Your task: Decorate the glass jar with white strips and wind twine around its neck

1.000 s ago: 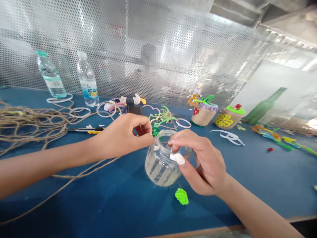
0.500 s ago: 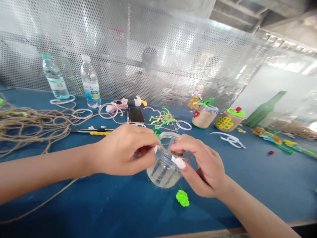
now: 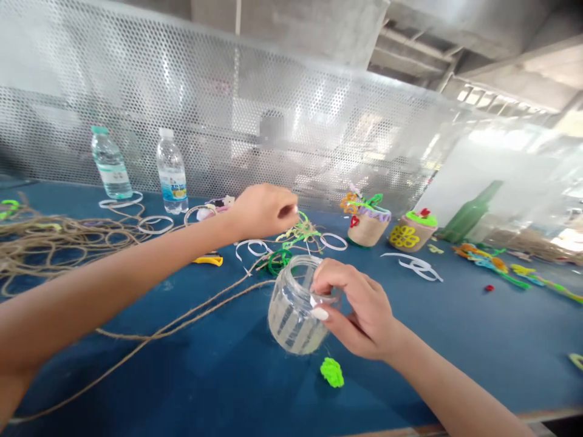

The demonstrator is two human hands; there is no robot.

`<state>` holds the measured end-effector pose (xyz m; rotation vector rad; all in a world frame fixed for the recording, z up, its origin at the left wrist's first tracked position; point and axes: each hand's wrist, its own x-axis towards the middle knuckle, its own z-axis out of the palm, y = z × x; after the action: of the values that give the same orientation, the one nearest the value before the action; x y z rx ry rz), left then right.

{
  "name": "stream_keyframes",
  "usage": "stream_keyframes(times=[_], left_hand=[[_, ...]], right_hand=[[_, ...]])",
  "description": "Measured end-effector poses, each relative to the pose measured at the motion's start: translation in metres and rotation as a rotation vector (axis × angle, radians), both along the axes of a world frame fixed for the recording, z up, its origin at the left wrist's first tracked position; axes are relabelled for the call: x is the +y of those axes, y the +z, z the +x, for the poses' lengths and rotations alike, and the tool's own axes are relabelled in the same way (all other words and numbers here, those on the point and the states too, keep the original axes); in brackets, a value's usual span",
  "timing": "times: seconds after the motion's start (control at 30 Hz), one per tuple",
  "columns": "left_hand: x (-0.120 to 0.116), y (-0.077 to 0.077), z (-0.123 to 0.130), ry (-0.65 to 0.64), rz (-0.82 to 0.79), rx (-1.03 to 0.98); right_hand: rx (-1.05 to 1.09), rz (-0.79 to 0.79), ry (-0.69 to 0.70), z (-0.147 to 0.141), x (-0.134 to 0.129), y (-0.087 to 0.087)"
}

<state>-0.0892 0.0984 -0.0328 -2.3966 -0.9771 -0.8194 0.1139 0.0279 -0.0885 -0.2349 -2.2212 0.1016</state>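
The right hand (image 3: 364, 312) grips a clear glass jar (image 3: 294, 306) at its rim, with the fingers (image 3: 330, 273) curled over the mouth and the thumb pressing on the outside. The jar stands tilted, toward the middle of the counter (image 3: 455, 346) and nearer its front edge, with a lump of bright green pipe cleaner (image 3: 331, 372) just beside it. The left hand (image 3: 264, 212) is raised well apart from the jar, above a tangle of green pipe cleaner (image 3: 300, 233), its fingertips (image 3: 291, 211) pinched together; whether they hold anything thin cannot be told. Jute twine (image 3: 59, 246) lies heaped toward the counter's left edge, and a strand (image 3: 182, 321) runs across the blue surface beneath the left forearm toward the jar. Two twine-wrapped jars (image 3: 368, 226) stand further back on the right.
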Motion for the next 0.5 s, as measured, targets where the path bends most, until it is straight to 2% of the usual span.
stream_keyframes(times=[0.13,0.3,0.4,0.5], left_hand=[[0.006,0.020,0.037,-0.023,0.066,0.067],[-0.005,0.041,0.075,-0.076,0.100,0.172],[-0.016,0.047,0.088,-0.123,0.132,0.191],[-0.026,0.050,0.089,-0.148,0.167,0.188]], right_hand=[[0.010,-0.050,0.033,0.001,0.002,-0.001],[0.112,-0.141,0.150,0.000,0.007,-0.003],[0.131,-0.069,0.191,0.000,0.003,0.003],[0.156,0.037,0.146,0.005,-0.015,0.014]])
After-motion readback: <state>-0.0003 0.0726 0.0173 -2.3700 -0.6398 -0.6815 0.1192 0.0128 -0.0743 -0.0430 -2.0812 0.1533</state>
